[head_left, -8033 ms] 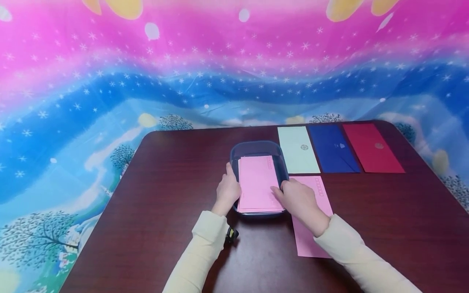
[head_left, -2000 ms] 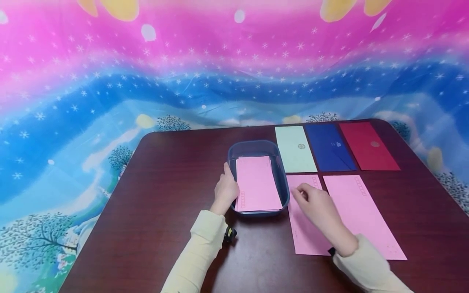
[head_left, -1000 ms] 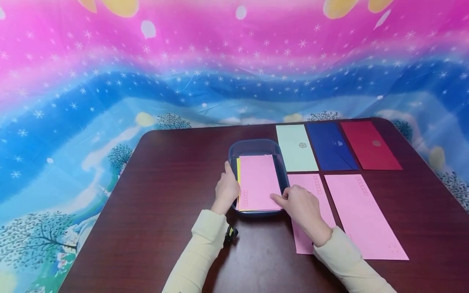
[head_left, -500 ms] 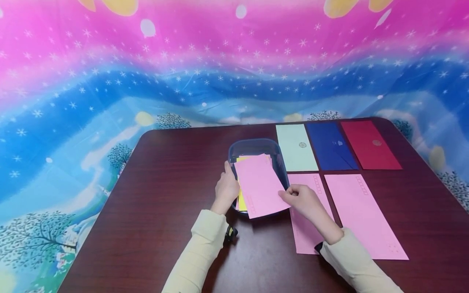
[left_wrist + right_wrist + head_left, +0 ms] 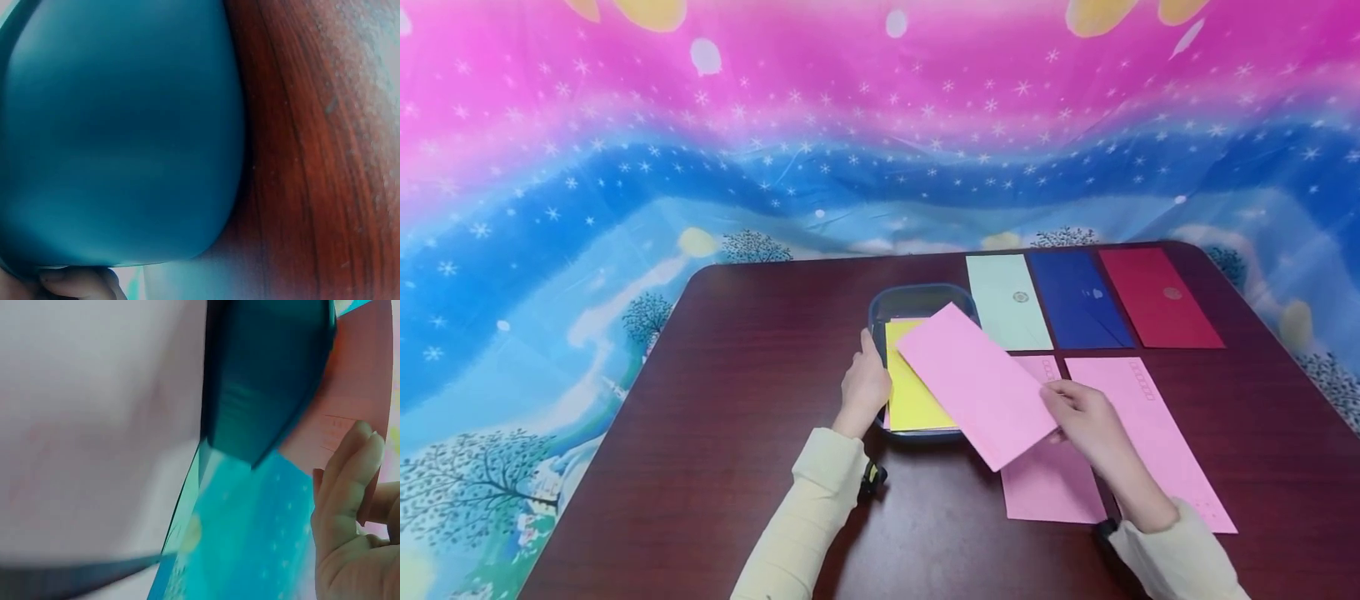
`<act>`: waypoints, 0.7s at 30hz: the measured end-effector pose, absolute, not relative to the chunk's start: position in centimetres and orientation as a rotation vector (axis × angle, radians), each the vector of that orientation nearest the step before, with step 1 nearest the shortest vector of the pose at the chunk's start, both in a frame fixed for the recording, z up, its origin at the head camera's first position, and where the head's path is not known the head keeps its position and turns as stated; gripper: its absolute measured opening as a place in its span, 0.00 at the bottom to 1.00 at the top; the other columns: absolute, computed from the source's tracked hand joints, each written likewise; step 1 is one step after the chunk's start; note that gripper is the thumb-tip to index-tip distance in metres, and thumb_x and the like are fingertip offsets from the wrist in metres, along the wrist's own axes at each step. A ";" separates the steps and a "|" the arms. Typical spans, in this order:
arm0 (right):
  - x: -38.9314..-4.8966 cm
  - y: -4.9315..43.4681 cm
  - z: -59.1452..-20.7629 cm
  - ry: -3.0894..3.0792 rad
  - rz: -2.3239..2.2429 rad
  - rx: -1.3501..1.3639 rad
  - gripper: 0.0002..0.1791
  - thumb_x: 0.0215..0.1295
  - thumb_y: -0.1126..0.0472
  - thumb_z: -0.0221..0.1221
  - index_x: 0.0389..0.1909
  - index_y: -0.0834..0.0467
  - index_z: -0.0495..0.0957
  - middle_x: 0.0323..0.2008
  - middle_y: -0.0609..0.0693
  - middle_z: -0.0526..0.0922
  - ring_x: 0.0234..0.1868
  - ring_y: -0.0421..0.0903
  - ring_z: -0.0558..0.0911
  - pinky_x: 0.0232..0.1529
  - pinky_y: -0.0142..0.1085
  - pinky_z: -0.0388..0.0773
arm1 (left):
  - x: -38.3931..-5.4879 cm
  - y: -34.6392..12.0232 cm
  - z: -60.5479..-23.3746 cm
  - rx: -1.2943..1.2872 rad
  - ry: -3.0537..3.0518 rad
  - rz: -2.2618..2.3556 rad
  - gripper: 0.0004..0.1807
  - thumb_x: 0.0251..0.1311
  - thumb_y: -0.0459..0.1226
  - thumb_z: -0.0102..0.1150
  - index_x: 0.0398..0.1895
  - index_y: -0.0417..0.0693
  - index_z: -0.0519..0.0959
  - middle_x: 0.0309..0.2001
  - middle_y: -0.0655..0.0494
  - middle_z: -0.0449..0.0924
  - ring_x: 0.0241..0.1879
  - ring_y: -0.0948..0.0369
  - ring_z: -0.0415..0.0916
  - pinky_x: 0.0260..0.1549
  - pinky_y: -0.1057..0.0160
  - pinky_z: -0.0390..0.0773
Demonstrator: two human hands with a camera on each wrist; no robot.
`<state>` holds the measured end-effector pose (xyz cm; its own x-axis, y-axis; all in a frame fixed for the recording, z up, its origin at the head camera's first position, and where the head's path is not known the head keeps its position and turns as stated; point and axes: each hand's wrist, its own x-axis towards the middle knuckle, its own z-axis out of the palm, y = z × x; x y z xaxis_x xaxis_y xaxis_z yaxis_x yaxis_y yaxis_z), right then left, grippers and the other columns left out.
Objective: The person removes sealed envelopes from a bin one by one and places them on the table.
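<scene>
My left hand grips the left side of a dark blue plastic bin; in the left wrist view its fingers curl at the rim. My right hand pinches one corner of a pink envelope, fingers on one face and thumb on the other. Tilted, that envelope overlaps the bin's right side and a pink envelope lying on the table. Inside the bin a yellow envelope tops the stack, with pink edges showing beneath it. The right wrist view shows the bin's blue wall beside the held envelope.
A second pink envelope lies farther right on the brown table. Behind these, a pale green envelope, a blue one and a red one form a row. A patterned cloth hangs behind the table.
Since the oldest frame, a second pink envelope has appeared on the table. My right hand has drawn another pink one up and rightward, uncovering the yellow one. My left hand stays at the bin.
</scene>
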<state>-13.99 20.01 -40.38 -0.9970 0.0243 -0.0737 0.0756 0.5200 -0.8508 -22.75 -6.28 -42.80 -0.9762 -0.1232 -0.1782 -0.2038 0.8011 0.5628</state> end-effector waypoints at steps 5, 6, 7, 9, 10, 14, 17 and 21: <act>-12.2 23.5 -41.0 2.692 -1.666 0.154 0.13 0.72 0.63 0.48 0.47 0.64 0.79 0.25 0.39 0.81 0.18 0.32 0.76 0.20 0.30 0.77 | -22.8 -6.1 -42.8 -0.262 2.858 0.895 0.40 0.62 0.30 0.49 0.75 0.43 0.44 0.59 0.34 0.71 0.27 0.50 0.72 0.34 0.53 0.74; -11.8 24.3 -41.2 2.691 -1.700 0.167 0.12 0.72 0.64 0.48 0.44 0.56 0.81 0.23 0.35 0.80 0.18 0.31 0.76 0.19 0.30 0.77 | -22.8 -6.1 -42.9 -0.264 2.855 0.896 0.40 0.62 0.30 0.48 0.75 0.43 0.44 0.59 0.34 0.71 0.27 0.50 0.71 0.34 0.53 0.74; -11.4 25.3 -41.4 2.695 -1.725 0.184 0.13 0.71 0.64 0.49 0.40 0.47 0.82 0.22 0.31 0.78 0.18 0.31 0.76 0.19 0.29 0.76 | -22.8 -6.1 -42.9 -0.267 2.854 0.895 0.40 0.63 0.30 0.48 0.75 0.44 0.44 0.59 0.34 0.71 0.28 0.50 0.71 0.34 0.54 0.73; -10.7 27.3 -41.9 2.692 -1.768 0.237 0.20 0.71 0.64 0.49 0.32 0.33 0.78 0.20 0.29 0.78 0.17 0.31 0.76 0.19 0.28 0.75 | -22.9 -6.0 -43.0 -0.271 2.852 0.896 0.40 0.63 0.30 0.48 0.76 0.44 0.44 0.60 0.34 0.71 0.29 0.50 0.71 0.36 0.53 0.74; -10.4 28.4 -42.3 2.688 -1.780 0.267 0.23 0.71 0.63 0.49 0.28 0.27 0.74 0.20 0.29 0.78 0.18 0.31 0.76 0.19 0.27 0.75 | -22.8 -6.0 -43.0 -0.274 2.851 0.898 0.40 0.63 0.29 0.48 0.76 0.44 0.44 0.60 0.34 0.70 0.29 0.50 0.71 0.36 0.53 0.74; -9.5 33.5 -44.5 2.687 -1.766 0.431 0.16 0.73 0.56 0.48 0.31 0.31 0.76 0.20 0.26 0.78 0.17 0.32 0.77 0.18 0.30 0.74 | -22.8 -6.0 -42.9 -0.285 2.848 0.897 0.40 0.63 0.30 0.49 0.76 0.44 0.44 0.62 0.34 0.69 0.29 0.50 0.71 0.36 0.53 0.74; -9.0 37.5 -46.8 2.709 -1.723 0.570 0.11 0.73 0.52 0.47 0.35 0.39 0.78 0.20 0.24 0.76 0.16 0.32 0.77 0.17 0.31 0.74 | -22.8 -5.9 -42.9 -0.288 2.840 0.900 0.40 0.63 0.29 0.49 0.76 0.45 0.44 0.63 0.35 0.68 0.27 0.50 0.70 0.34 0.55 0.73; -7.9 42.7 -49.8 2.549 -2.096 0.531 0.15 0.73 0.57 0.47 0.33 0.41 0.80 0.20 0.28 0.80 0.16 0.31 0.78 0.14 0.29 0.73 | -22.8 -5.9 -42.8 -0.277 2.843 0.898 0.40 0.62 0.29 0.48 0.76 0.44 0.43 0.62 0.34 0.69 0.27 0.51 0.70 0.34 0.55 0.73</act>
